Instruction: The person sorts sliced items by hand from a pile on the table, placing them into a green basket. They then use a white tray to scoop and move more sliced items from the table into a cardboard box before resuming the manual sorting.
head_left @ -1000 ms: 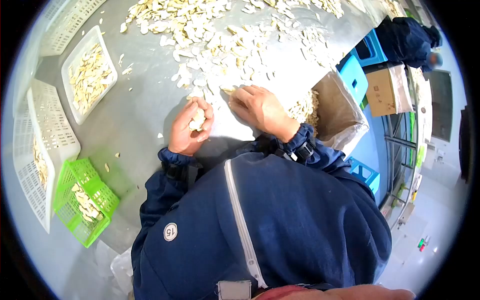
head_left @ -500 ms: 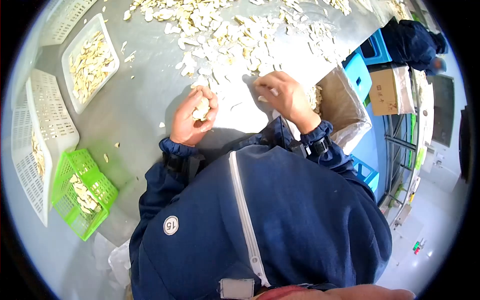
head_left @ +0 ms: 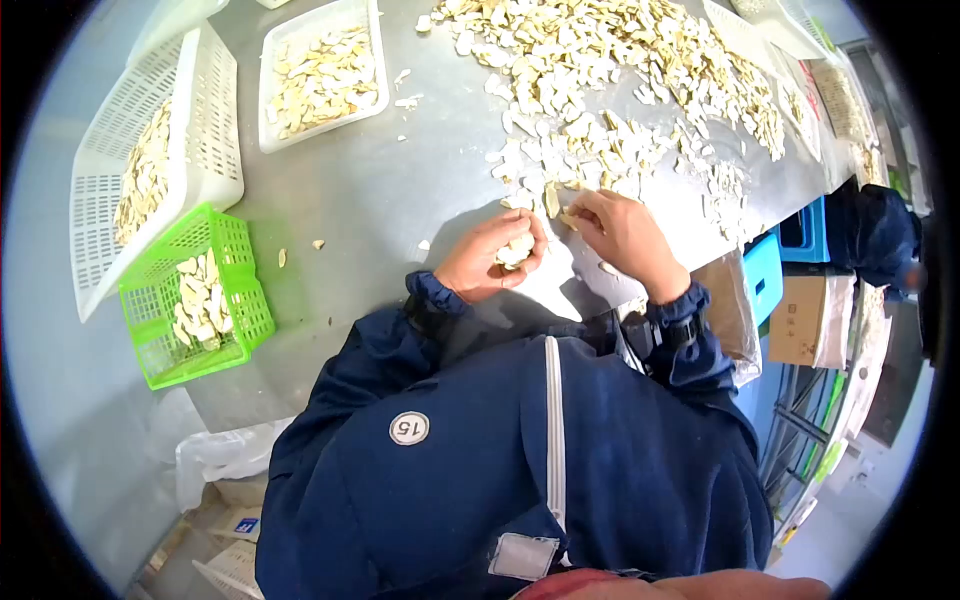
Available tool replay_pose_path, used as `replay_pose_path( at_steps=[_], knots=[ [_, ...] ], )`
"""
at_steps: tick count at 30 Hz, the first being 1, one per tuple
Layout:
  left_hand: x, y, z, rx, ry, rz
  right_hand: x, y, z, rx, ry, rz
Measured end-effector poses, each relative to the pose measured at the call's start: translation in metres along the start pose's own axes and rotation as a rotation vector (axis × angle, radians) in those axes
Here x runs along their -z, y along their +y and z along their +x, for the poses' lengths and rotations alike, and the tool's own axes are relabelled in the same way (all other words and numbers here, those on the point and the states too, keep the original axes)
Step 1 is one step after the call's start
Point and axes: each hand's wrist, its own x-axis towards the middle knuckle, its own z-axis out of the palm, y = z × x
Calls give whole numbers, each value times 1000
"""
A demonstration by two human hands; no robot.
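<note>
Head view: a small bunch of pale slices (head_left: 516, 250) is clasped in the left hand (head_left: 482, 265), the fingers being curled shut around it, low over the table (head_left: 380, 200) near its front edge. Just beside it, a single slice (head_left: 568, 217) is pinched between the fingertips of the right hand (head_left: 628, 235), at the near rim of the pile (head_left: 620, 80). The hands are held close together, almost touching.

The pile is spread loosely across the far and right parts of the grey table, and a few stray bits are scattered to the left of the hands. A white tray (head_left: 372, 60), partly filled with the same slices, is set at the far left. Nearer on the left, a white basket (head_left: 215, 120) is tilted on its side, and a green basket (head_left: 235, 270) holding some slices is set against it at the table's edge.

Off the right edge, a blue stool (head_left: 765, 275), a cardboard box (head_left: 805, 320) and another person (head_left: 875, 235) in dark blue can be seen.
</note>
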Motion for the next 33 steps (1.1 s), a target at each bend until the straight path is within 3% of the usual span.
replay_pose_path(
  at_steps=[2, 4, 6, 8, 10, 13, 17, 19, 22, 25, 27, 29, 31, 33],
  knots=[
    [-3, -1, -1, 2, 39, 18, 7, -8, 32, 94, -39, 71],
    [-7, 1, -1, 7, 107, 36, 18, -55, 58, 88, 158, 339],
    [-5, 2, -1, 4, 67, 86, 12, -82, 75, 271, 362, 570],
    [-4, 4, -5, -4, 54, 150, 9, -85, 78, 377, 454, 538],
    [-5, 3, -5, 1, 77, 73, 12, -70, 70, 392, 436, 231],
    [1, -1, -3, -6, 36, 4, -8, -30, 39, 197, 346, 140],
    [1, 1, -3, 40, 20, 14, -36, 0, -20, 307, 282, 4],
    [6, 0, 0, 12, -98, -32, -49, -2, -43, 337, 174, -28],
    [4, -2, 2, 14, -20, -78, -52, 7, -61, 342, 152, -77],
    [3, -4, 2, 6, 29, -81, -42, 45, -68, 205, 370, -141],
    [2, -3, 2, 4, 70, -81, -31, 62, -74, 1, 524, -243],
    [0, -2, 2, -10, 100, -94, -20, 70, -80, -91, 582, -333],
    [-5, -1, 0, -37, 155, -124, -21, 61, -73, -59, 620, -191],
    [-12, 4, -1, -84, 231, -170, -35, 51, -62, 128, 573, -76]
  ],
)
